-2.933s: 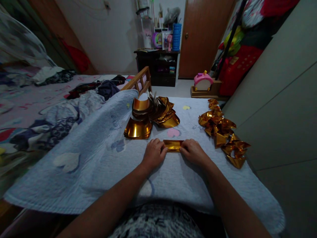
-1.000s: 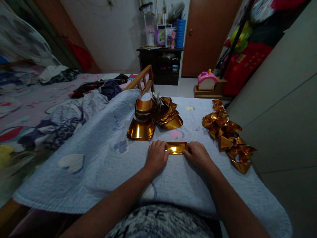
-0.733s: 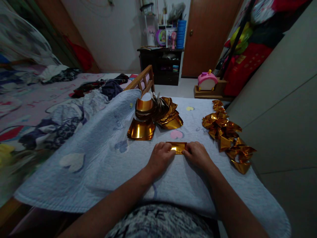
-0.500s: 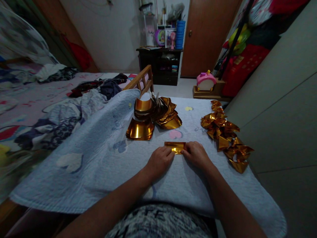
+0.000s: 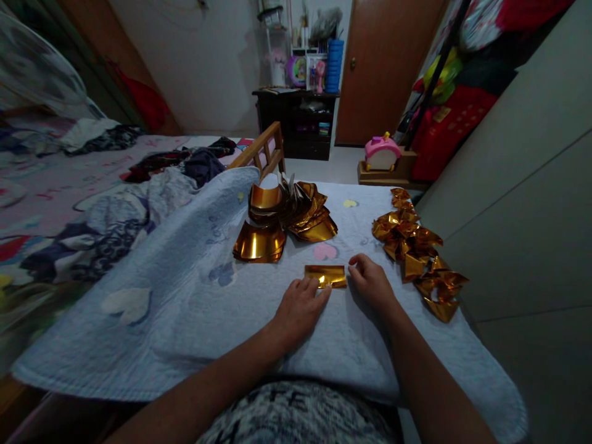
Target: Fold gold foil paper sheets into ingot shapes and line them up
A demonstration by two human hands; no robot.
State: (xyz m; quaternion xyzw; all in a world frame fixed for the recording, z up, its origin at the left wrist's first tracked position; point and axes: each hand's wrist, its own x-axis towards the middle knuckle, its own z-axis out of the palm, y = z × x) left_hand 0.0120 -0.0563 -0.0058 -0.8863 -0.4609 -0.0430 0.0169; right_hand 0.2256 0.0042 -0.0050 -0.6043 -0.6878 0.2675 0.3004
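A folded strip of gold foil paper (image 5: 333, 277) lies flat on the pale blue quilt (image 5: 217, 333) in front of me. On its left part rest the fingers of my left hand (image 5: 300, 305), outstretched, with the thumb spread along its near edge. My right hand (image 5: 370, 280) hovers just off the strip's right end, fingers loosely bent and apart, holding nothing. Beyond my left hand sits a fanned pile of gold foil sheets (image 5: 259, 240). To the right of my right hand is a row of folded gold foil pieces (image 5: 414, 250).
A wooden bed rail (image 5: 256, 148) rises behind the foil pile. At left is a bed with rumpled clothes (image 5: 152, 166). Pale cabinet doors (image 5: 522, 203) stand close on the right. A dark low cabinet (image 5: 296, 123) and a pink toy case (image 5: 382, 153) are farther back.
My right hand has let go of the strip's right end and lifted slightly away. My left hand's fingers have spread out on the strip.
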